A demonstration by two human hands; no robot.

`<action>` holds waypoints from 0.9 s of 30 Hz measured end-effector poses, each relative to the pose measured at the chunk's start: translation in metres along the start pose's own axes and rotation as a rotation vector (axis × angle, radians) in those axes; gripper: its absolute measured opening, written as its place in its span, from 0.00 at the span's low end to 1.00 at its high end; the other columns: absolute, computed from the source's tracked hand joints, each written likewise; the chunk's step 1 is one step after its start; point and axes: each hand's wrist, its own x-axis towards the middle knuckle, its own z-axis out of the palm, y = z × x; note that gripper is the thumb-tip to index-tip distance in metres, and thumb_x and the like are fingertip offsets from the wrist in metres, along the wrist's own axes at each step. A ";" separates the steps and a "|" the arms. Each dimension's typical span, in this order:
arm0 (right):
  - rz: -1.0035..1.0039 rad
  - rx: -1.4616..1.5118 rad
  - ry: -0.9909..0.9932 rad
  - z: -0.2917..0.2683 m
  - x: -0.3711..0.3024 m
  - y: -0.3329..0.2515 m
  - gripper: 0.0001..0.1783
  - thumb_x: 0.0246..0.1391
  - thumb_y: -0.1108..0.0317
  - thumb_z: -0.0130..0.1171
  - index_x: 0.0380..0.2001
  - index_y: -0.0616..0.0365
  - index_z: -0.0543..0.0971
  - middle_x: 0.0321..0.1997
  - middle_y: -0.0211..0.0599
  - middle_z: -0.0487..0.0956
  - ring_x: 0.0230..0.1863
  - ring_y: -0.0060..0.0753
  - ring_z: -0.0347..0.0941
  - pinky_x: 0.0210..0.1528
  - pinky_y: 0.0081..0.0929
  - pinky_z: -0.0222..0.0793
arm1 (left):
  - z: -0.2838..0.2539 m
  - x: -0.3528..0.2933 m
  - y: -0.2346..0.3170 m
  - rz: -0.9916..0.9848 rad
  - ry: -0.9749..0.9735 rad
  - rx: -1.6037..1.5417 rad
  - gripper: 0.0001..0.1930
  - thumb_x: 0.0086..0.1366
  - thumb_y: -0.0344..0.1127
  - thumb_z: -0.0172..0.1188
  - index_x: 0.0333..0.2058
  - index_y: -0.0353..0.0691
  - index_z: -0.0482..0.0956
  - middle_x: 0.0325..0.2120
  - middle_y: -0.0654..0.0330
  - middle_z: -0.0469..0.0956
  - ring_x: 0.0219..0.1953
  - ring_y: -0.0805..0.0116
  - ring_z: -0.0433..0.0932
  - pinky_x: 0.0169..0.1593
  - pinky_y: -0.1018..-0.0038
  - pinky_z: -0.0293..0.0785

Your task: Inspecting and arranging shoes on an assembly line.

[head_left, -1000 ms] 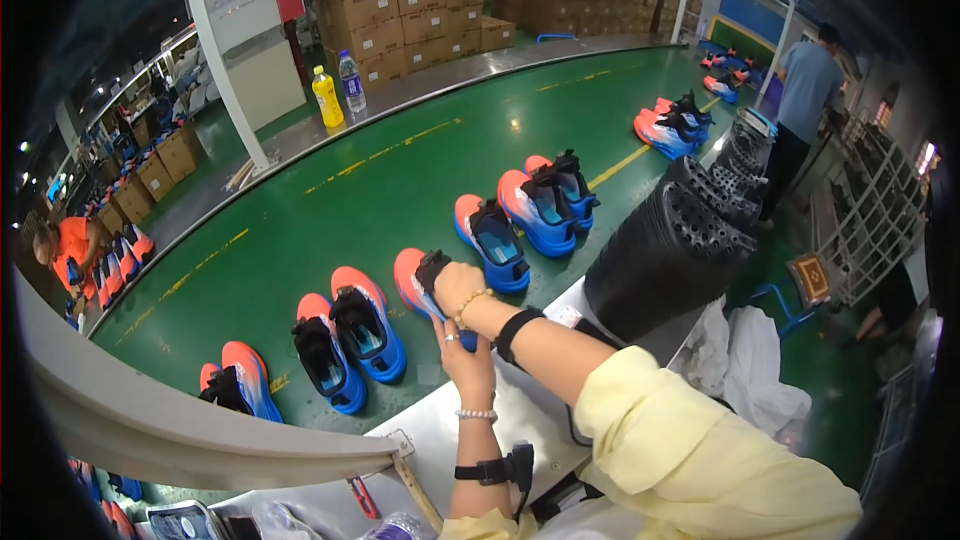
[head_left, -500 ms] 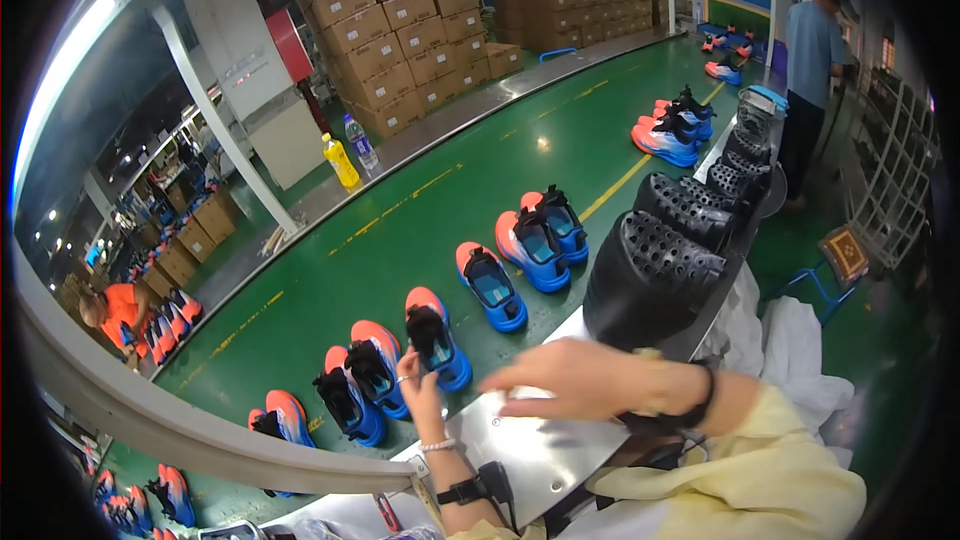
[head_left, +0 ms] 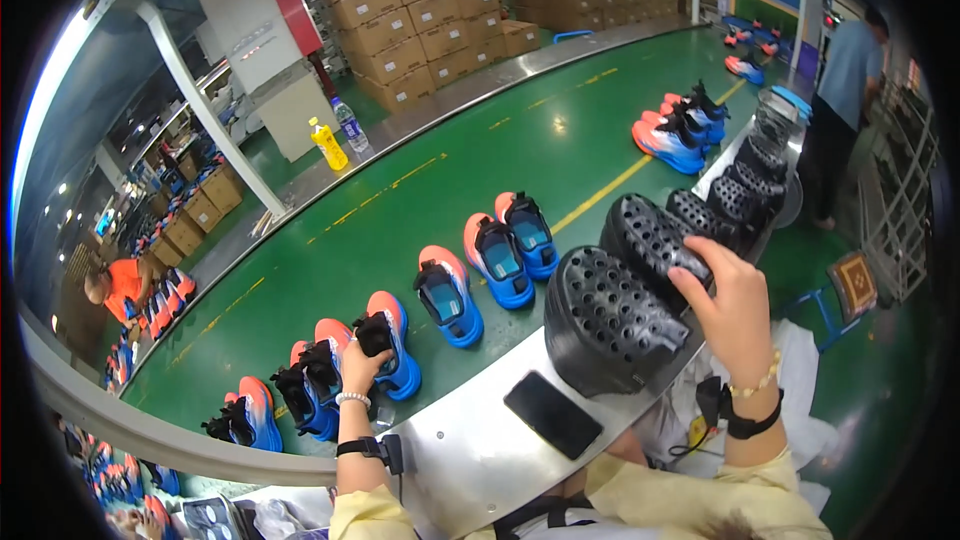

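My left hand reaches over the bench edge, its fingers closed at the black collar of a sneaker with a coral toe and blue sole. The sneaker stands on the green belt in a row of matching ones. On the right, my right hand has its thumb and fingers bent round the edge of a black foot-shaped insole with round holes, on top of a stack. A second, larger-looking stack of such insoles stands nearer me. A dark phone lies flat beside it.
The metal bench runs diagonally before me, under a pale curved frame bar at left. Across the belt stand yellow and clear bottles, with stacked cartons behind. Two people are farther off.
My hands have moved apart. The left now closes on a sneaker; the right has moved right to the insole stack. The sneakers have shifted left in view, and the phone has come into sight.
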 end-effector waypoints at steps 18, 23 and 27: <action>0.182 -0.078 0.039 -0.017 -0.008 0.016 0.34 0.51 0.37 0.59 0.36 0.63 0.77 0.24 0.50 0.81 0.28 0.52 0.80 0.33 0.44 0.76 | 0.051 -0.039 0.175 0.534 0.170 0.103 0.14 0.56 0.38 0.66 0.33 0.34 0.77 0.38 0.49 0.74 0.48 0.49 0.69 0.55 0.59 0.66; 0.050 0.212 0.250 -0.046 -0.012 0.013 0.35 0.51 0.44 0.64 0.48 0.66 0.75 0.32 0.56 0.81 0.36 0.53 0.80 0.40 0.40 0.74 | 0.045 -0.060 0.186 0.468 0.006 0.381 0.21 0.58 0.41 0.65 0.44 0.30 0.79 0.45 0.42 0.79 0.53 0.45 0.72 0.58 0.61 0.67; -0.071 0.414 0.258 -0.074 -0.019 -0.017 0.35 0.50 0.48 0.67 0.50 0.66 0.73 0.34 0.55 0.80 0.36 0.53 0.80 0.41 0.37 0.73 | 0.046 -0.091 0.187 0.403 0.019 0.357 0.21 0.57 0.48 0.65 0.36 0.32 0.82 0.36 0.46 0.81 0.45 0.45 0.74 0.52 0.58 0.70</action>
